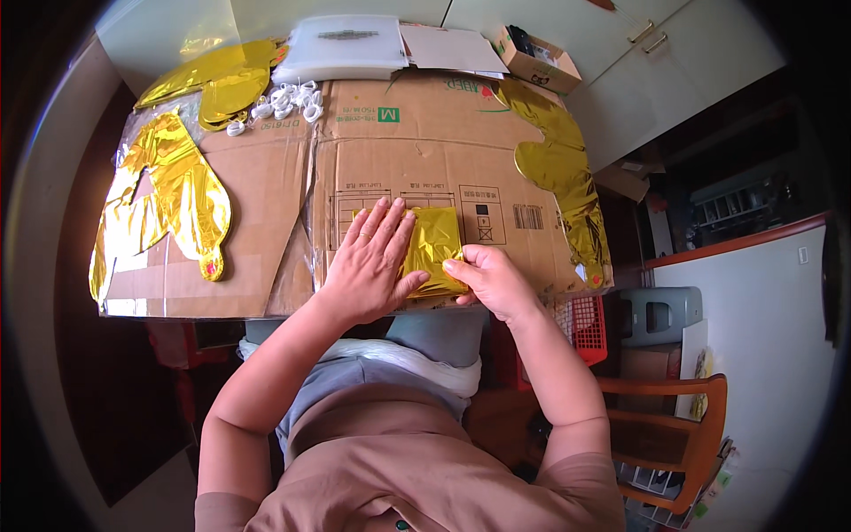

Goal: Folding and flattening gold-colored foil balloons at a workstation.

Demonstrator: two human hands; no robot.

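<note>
folded gold foil balloon (433,248): sits near the front edge of the cardboard, squashed into a small flat rectangle.
left hand (372,257): flat on top, fingers spread, no real grip, just pressing so the foil looks pinned and can't spring open.
right hand (490,279): narrow pinch grip on the packet's lower right corner, probably keeping the fold lined up.
flattened cardboard box (417,168): covers the counter like a work mat.
other gold foil balloons (168,199): lying unfolded off to the left, one more (567,177) draped on the right.
white plastic clips (284,99): small heap near the far edge, well apart from the hands.
small open carton (538,60): far right corner.
</note>
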